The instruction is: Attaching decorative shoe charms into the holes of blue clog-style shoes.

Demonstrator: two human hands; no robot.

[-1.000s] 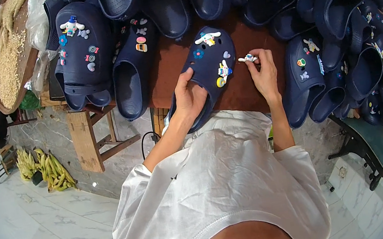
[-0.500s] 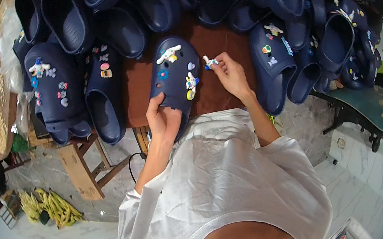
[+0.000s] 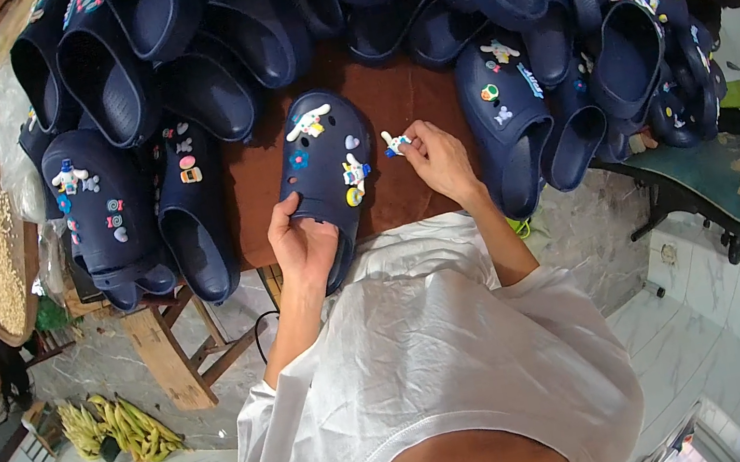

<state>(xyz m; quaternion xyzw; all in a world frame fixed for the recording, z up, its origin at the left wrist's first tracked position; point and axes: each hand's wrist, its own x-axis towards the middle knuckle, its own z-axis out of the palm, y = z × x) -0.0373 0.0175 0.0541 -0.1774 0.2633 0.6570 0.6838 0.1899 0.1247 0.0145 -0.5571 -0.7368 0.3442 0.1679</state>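
Note:
My left hand (image 3: 302, 247) is closed around the opening of a navy foam clog (image 3: 330, 164), fingers inside it and thumb on top. The clog's toe points away from me. On its upper sit a white long-eared charm (image 3: 309, 124), a blue flower charm (image 3: 299, 160), a pale heart, another white-and-blue figure (image 3: 355, 172) and a yellow round one; some holes are bare. To the right of the clog, apart from it, my right hand (image 3: 440, 161) pinches a small white-and-blue shoe charm (image 3: 396, 143) between thumb and fingertips.
Plain navy clogs (image 3: 263, 29) are heaped along the far side of the brown table (image 3: 391, 95). Decorated clogs stand at left (image 3: 107, 211) and right (image 3: 506, 110). A green-topped stand (image 3: 714, 183) is at the right; bananas (image 3: 134, 427) lie on the floor at left.
The view has shifted slightly, so the scene sits differently. My left hand keeps its hold on the clog, and the charm stays pinched in my right hand, turned a little.

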